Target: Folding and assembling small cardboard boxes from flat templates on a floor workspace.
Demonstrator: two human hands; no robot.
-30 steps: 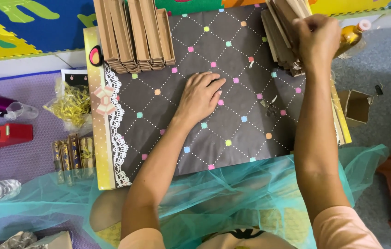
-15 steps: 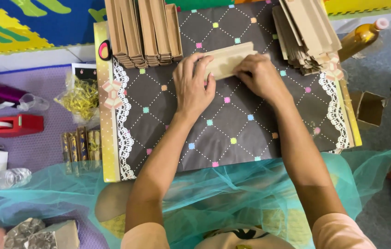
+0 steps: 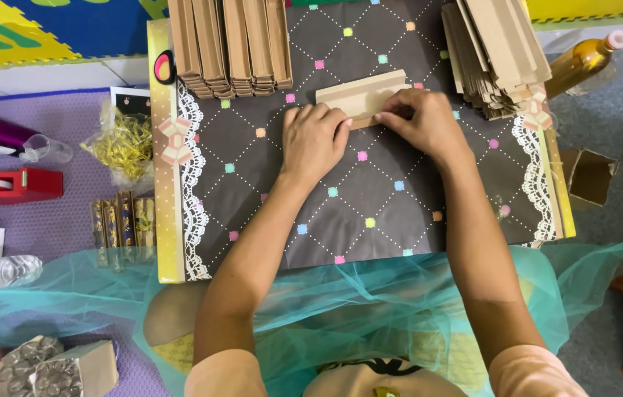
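Your left hand (image 3: 315, 136) and right hand (image 3: 423, 123) both press 1 flat brown card piece (image 3: 361, 95) against the dark patterned board (image 3: 341, 213), apparently steadying it. It lies between 2 card stacks (image 3: 227, 44), near the far edge.

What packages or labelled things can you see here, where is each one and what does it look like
Clear bag of yellow shreds: left of the board, crinkled.
Gold-patterned packets: below that bag, narrow, side by side.
Amber bottle: top right, pink cap, lying tilted.
Small open brown box: right of the board.
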